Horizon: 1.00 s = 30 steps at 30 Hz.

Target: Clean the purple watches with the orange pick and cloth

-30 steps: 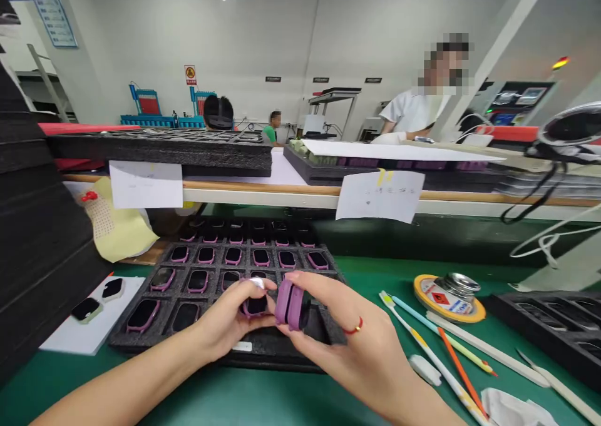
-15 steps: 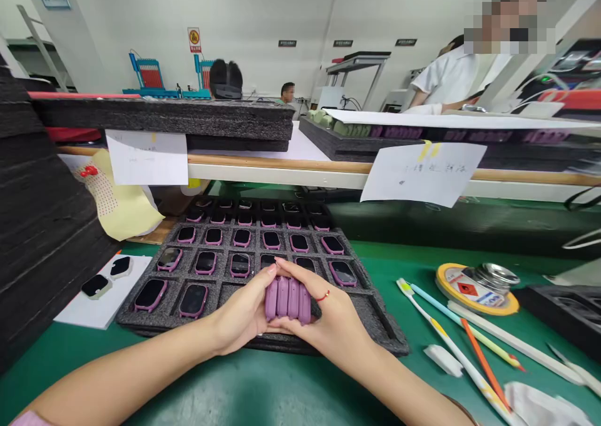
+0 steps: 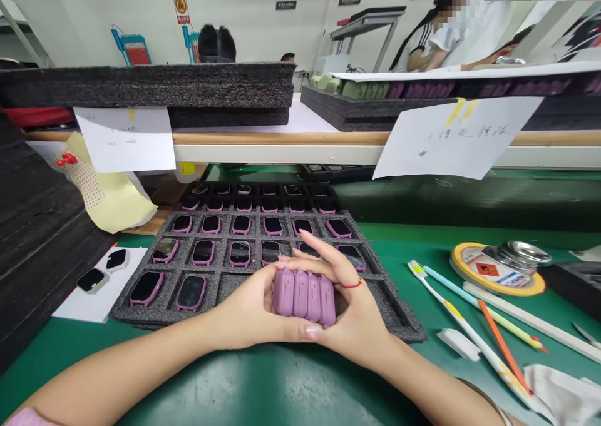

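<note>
Several purple smartwatch cases (image 3: pixel 304 296) stand side by side in a row between my two hands, above the front of a black foam tray (image 3: pixel 211 316). My left hand (image 3: pixel 253 307) is closed around their left end, a thumb running along beneath them. At the right end, my right hand (image 3: pixel 359 313) cups the row, its palm against it and some fingers extended over the top. In the tray's compartments lie purple-framed smartwatches with dark screens, such as one front-left watch (image 3: pixel 146 288) and its neighbour (image 3: pixel 191 292). My hands hide some of the front compartments.
Two pale-framed watches (image 3: pixel 92 281) rest on white paper at left, beside stacked black foam (image 3: pixel 42 257). To the right lie a toothbrush (image 3: pixel 462 323), an orange stick (image 3: pixel 504 344) and a yellow tape roll (image 3: pixel 498 269) with a metal-topped container. A shelf (image 3: pixel 282 154) crosses behind.
My hands and the purple cases have shifted slightly right. The right-hand fingers have spread and lifted off the top, while the left thumb now shows beneath the row. The view has tilted down a little.
</note>
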Motion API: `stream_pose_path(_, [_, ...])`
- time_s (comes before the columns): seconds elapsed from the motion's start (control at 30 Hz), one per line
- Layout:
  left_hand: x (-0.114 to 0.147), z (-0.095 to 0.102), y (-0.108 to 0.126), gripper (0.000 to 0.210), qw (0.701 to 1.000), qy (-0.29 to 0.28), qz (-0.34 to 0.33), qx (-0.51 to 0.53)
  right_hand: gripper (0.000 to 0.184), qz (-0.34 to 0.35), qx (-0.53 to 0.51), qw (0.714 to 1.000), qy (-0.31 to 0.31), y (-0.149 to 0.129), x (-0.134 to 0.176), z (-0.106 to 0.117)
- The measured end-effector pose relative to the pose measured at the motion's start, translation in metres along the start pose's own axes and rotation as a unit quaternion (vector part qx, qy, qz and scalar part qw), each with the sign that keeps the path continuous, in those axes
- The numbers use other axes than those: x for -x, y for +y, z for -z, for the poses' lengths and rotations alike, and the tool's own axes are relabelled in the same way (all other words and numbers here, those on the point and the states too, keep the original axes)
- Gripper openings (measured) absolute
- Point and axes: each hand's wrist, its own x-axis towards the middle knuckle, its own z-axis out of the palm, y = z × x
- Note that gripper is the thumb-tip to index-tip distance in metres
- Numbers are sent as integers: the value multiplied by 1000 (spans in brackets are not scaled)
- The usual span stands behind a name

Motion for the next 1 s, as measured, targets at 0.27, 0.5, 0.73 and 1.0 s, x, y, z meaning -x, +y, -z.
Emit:
stream_pose_path(0.27, [1, 0, 6, 44, 1000, -9, 8, -14, 67, -3, -20, 1000, 5, 2, 5, 0])
stream_pose_path(0.5, [0, -1, 6, 42, 1000, -18, 11, 17, 88, 2, -29, 1000, 3, 2, 3, 0])
stream_pose_path(0.73, [-1, 0, 5, 45, 1000, -18, 16, -2, 99, 17, -24, 1000, -6, 2, 3, 2])
stream_pose_path(1.0, [0, 3, 7, 51, 999, -33, 15, -30, 98, 4, -13, 1000, -8, 3, 5, 1])
